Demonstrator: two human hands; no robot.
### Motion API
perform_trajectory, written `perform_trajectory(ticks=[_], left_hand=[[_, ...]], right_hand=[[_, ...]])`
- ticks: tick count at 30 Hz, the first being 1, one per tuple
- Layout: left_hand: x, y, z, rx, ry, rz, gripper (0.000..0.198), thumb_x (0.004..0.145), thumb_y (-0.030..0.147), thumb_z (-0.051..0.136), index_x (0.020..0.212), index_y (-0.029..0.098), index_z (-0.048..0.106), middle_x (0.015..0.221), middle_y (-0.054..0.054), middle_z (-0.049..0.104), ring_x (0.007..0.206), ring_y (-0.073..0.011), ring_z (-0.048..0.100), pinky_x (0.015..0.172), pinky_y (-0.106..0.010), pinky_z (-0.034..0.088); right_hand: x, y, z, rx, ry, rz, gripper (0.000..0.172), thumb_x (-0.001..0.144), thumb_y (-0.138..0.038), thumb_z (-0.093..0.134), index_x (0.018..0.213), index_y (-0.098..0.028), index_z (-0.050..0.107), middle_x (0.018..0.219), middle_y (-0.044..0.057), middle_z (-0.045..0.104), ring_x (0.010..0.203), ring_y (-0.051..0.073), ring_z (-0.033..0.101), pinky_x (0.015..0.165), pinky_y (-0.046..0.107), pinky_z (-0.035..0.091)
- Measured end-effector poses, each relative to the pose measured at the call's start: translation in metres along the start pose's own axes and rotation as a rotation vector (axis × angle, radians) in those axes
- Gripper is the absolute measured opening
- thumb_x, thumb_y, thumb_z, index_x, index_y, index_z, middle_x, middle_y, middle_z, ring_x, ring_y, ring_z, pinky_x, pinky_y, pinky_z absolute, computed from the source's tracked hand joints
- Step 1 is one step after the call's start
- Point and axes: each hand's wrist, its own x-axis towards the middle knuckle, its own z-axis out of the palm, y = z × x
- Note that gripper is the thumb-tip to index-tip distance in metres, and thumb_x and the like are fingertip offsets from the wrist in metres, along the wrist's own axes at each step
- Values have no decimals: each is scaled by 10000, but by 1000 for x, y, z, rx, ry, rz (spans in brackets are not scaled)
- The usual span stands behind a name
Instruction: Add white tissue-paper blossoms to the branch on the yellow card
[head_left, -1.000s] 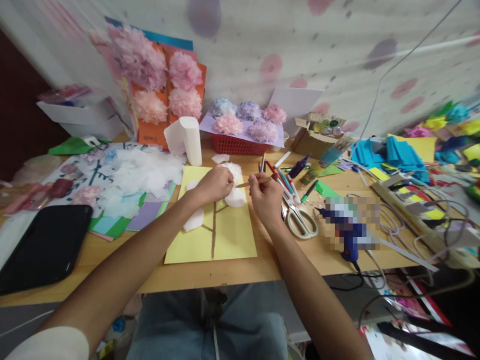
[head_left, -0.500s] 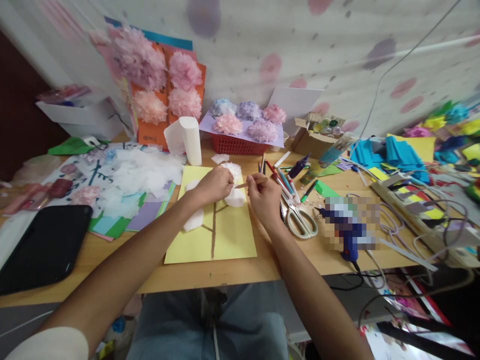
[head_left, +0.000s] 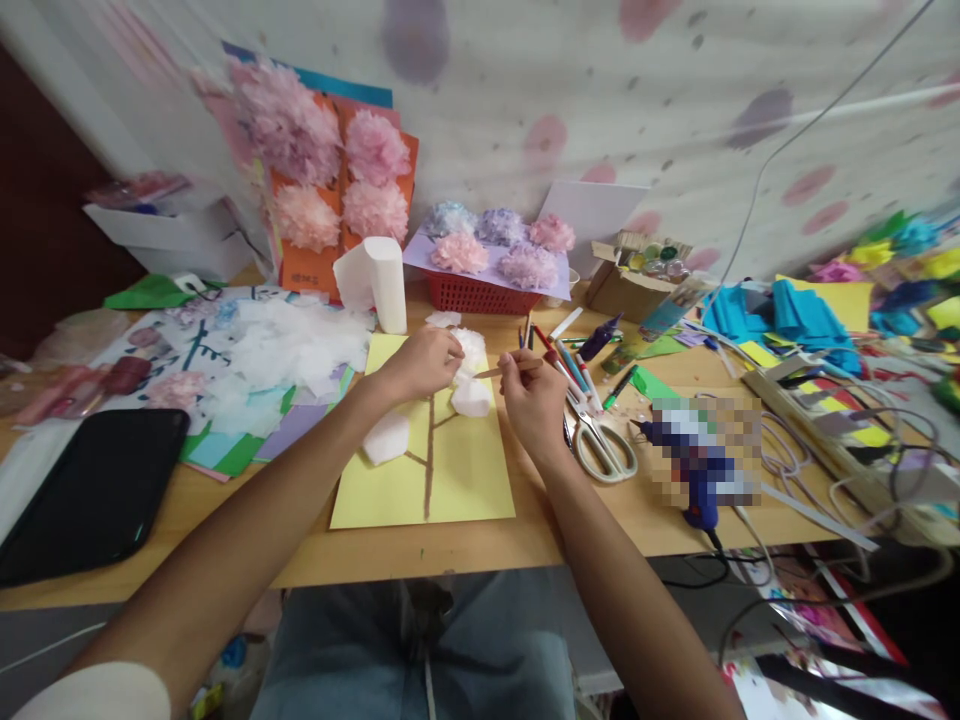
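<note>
To the left of my right fingers (head_left: 511, 370), which were clamped on it, the thin brown wooden stick (head_left: 490, 373) stuck out nearly crosswise, its free tip pointing toward my left fingers (head_left: 448, 346). At that tip, between my two sets of fingers, a white paper piece (head_left: 472, 397) lay on the yellow sheet (head_left: 471, 471); I couldn't tell whether stick and paper touched, nor whether my left fingers gripped anything.

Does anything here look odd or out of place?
Mainly the blocky patch over the blue glue gun, which hides part of it. The pens lie loosely jumbled beside the scissors, which looks untidy. Otherwise nothing stands out; the yellow sheet looks undamaged.
</note>
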Motion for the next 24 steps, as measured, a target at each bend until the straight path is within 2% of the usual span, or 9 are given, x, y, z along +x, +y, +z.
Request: perform_trajectory(ticks=[4, 8, 10, 14, 18, 20, 22, 24], left_hand=[[-4, -4, -17, 90, 92, -22, 222, 821, 132, 577, 889, 132, 788, 926, -89, 768, 881, -227, 668, 881, -344, 502], [-17, -14, -37, 101, 174, -71, 284, 849, 189, 572, 1020, 167, 798, 1052, -82, 778, 940, -230, 686, 881, -336, 524], [-28, -22, -48, 121, 212, -122, 308, 868, 221, 559, 1060, 172, 795, 1072, -85, 778, 907, -218, 690, 876, -326, 527], [-54, -44, -69, 220, 250, -255, 319, 870, 253, 555, 1078, 190, 789, 1081, -79, 781, 848, -216, 694, 847, -318, 524], [-76, -58, -77, 409, 215, -335, 256, 851, 257, 559, 936, 206, 795, 993, -80, 786, 904, -256, 696, 850, -338, 505], [-82, -60, -77, 401, 140, -343, 251, 848, 251, 553, 910, 201, 791, 966, -82, 787, 892, -254, 698, 822, -330, 505], [-85, -60, -78, 336, 77, -333, 268, 868, 256, 539, 945, 206, 791, 975, -74, 790, 883, -241, 702, 798, -315, 507], [-87, -63, -81, 380, 125, -348, 291, 886, 243, 523, 996, 205, 790, 1043, -91, 784, 937, -258, 700, 830, -338, 506]], right_hand=[[-1, 1, 1, -20, -25, 12, 334, 960, -430, 526, 755, -194, 643, 569, -4, 618, 531, 157, 574, 563, 263, 383], [-1, 3, 1, -20, -10, 4, 355, 970, -434, 517, 735, -196, 639, 585, -6, 619, 532, 149, 563, 565, 264, 385], [0, 4, 0, 7, 17, 1, 369, 976, -441, 507, 731, -197, 634, 589, -8, 613, 532, 147, 561, 558, 263, 388], [1, 3, -2, 29, 38, -12, 368, 979, -439, 507, 718, -205, 620, 553, -23, 570, 505, 143, 533, 522, 261, 368], [-5, -7, -2, 58, 6, -67, 334, 978, -411, 523, 739, -205, 633, 575, -16, 588, 524, 148, 552, 533, 264, 397], [-12, -17, -2, 51, -97, -161, 286, 986, -361, 523, 789, -203, 657, 645, 3, 645, 573, 150, 599, 565, 262, 430], [-22, -26, -4, -16, -241, -333, 221, 995, -290, 517, 861, -205, 671, 748, 24, 691, 642, 148, 628, 606, 257, 450], [-32, -31, -9, -188, -380, -565, 179, 997, -223, 506, 954, -205, 679, 802, 47, 693, 694, 160, 628, 623, 269, 440]])
